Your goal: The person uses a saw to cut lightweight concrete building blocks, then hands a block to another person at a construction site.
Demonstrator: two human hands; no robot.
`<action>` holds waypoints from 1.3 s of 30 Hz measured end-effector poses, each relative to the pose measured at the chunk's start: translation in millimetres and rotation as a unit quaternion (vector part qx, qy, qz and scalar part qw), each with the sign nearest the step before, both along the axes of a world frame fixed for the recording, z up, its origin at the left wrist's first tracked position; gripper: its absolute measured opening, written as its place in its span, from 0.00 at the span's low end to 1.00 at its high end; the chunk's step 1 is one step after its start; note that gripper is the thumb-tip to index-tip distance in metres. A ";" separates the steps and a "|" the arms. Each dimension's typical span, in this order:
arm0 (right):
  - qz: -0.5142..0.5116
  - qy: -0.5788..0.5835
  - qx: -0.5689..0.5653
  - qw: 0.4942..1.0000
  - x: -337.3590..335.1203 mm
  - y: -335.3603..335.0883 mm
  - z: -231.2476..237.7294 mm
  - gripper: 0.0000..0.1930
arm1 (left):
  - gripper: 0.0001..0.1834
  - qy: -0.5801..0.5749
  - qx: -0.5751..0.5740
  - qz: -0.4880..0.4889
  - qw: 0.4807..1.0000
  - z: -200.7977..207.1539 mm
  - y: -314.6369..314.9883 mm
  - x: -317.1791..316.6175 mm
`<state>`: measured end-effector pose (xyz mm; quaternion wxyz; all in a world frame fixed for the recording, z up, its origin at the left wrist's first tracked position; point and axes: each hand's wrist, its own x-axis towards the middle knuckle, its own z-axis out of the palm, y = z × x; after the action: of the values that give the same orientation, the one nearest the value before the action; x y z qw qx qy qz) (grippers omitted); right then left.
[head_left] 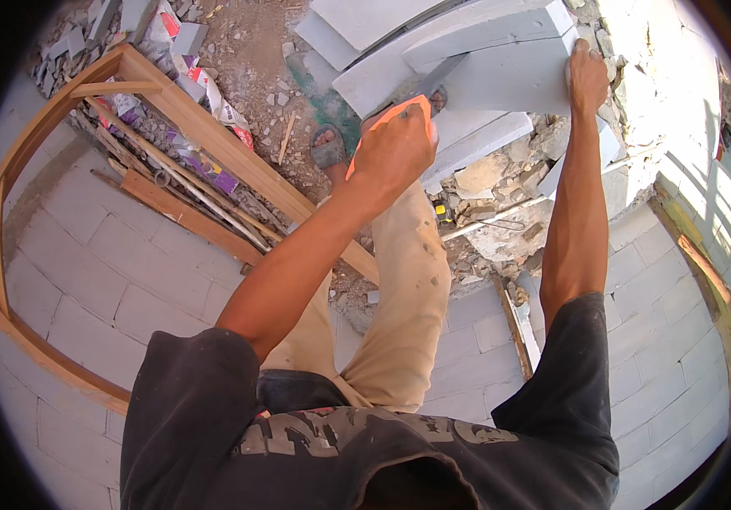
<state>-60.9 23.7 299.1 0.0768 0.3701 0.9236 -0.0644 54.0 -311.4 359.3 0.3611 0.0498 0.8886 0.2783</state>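
Both sides of the scene are filled by pale blockwork (85, 255), curved by the wide lens. The lower edge is taken up by a dark short-sleeved shirt (187, 399), below which tan, stained trousers (399, 289) are worn. At the left, a large brown wooden frame (221, 140) is propped at a slant, its outer member bent by the lens. Thin timber strips (191, 217) are laid alongside it, and crumpled bags (225, 110) in white, red and purple are scattered near its upper corner. Broken rubble (501, 174) is heaped at the right of the legs.

At the top centre, pale grey slabs (365, 25) are stacked askew. Over them, ahead of the legs and toward the right, a pale grey block (510, 76) is placed, crossed by a narrow dark line. At the left end of this line the blade of an orange-handled saw (427, 89) is set; how deeply it is sunk cannot be told. The saw's handle is gripped by the closed left hand (399, 149). The block's right end is pressed by the right hand (588, 75), whose fingers are partly hidden. A grey sandal (328, 146) is seen just beyond the left wrist. A small yellow-and-black object (443, 212) is lodged beside the rubble.
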 end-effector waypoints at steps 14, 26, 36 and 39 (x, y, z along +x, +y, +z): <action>-0.023 0.014 -0.007 1.000 1.5 -6.8 12.6 0.36 | 0.22 0.018 0.016 -0.015 1.000 -23.9 -7.6 -2.6; -0.037 -0.002 -0.009 0.999 6.2 -1.5 10.5 0.35 | 0.25 0.015 0.005 -0.004 1.000 1.4 -50.4 30.6; -0.056 -0.012 -0.023 0.998 -9.2 8.1 10.3 0.36 | 0.25 0.047 0.037 0.016 0.998 41.7 -128.9 77.9; -0.056 0.000 -0.010 0.998 3.8 -1.6 10.4 0.36 | 0.25 0.013 0.027 0.003 1.000 4.5 -85.0 45.9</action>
<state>-57.1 22.2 309.5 0.0764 0.4207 0.9006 -0.0784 99.9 -396.4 363.8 0.3470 0.0603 0.8857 0.3024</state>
